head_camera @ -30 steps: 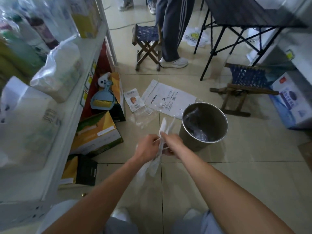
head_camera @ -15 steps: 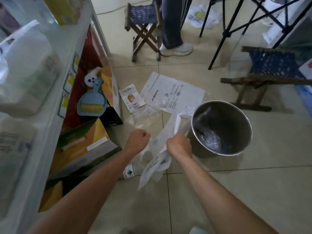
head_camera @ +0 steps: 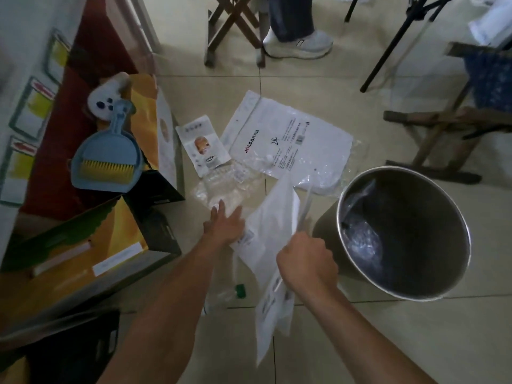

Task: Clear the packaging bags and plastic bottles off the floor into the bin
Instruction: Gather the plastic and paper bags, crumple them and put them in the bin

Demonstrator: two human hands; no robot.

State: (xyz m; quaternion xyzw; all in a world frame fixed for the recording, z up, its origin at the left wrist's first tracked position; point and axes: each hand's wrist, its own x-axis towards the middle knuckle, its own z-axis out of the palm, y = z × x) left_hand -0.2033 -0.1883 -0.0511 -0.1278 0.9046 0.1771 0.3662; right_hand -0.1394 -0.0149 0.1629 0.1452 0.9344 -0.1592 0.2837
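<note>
My right hand (head_camera: pixel 306 263) is shut on a white plastic bag (head_camera: pixel 273 234) that hangs just left of the steel bin (head_camera: pixel 432 281). My left hand (head_camera: pixel 224 227) is open, fingers spread, stretched over a clear plastic bag (head_camera: pixel 221 189) on the floor. A large white mailer bag (head_camera: pixel 291 142) and a small printed pouch (head_camera: pixel 203 145) lie on the tiles beyond. A clear plastic bottle with a green cap (head_camera: pixel 234 292) lies on the floor under my arms. Crumpled clear plastic sits inside the bin.
Yellow cardboard boxes (head_camera: pixel 91 245) line the left, with a blue dustpan and brush (head_camera: pixel 106 159) on one. Folding stools (head_camera: pixel 235 26) and black table legs (head_camera: pixel 393 42) stand behind. A person's shoe (head_camera: pixel 297 44) is at the top. A wooden stool (head_camera: pixel 454 120) sits right of the mailer.
My left hand let go of the white bag and reached forward, opening over the clear bag. My right hand kept the white bag. The view tipped down and closer to the floor.
</note>
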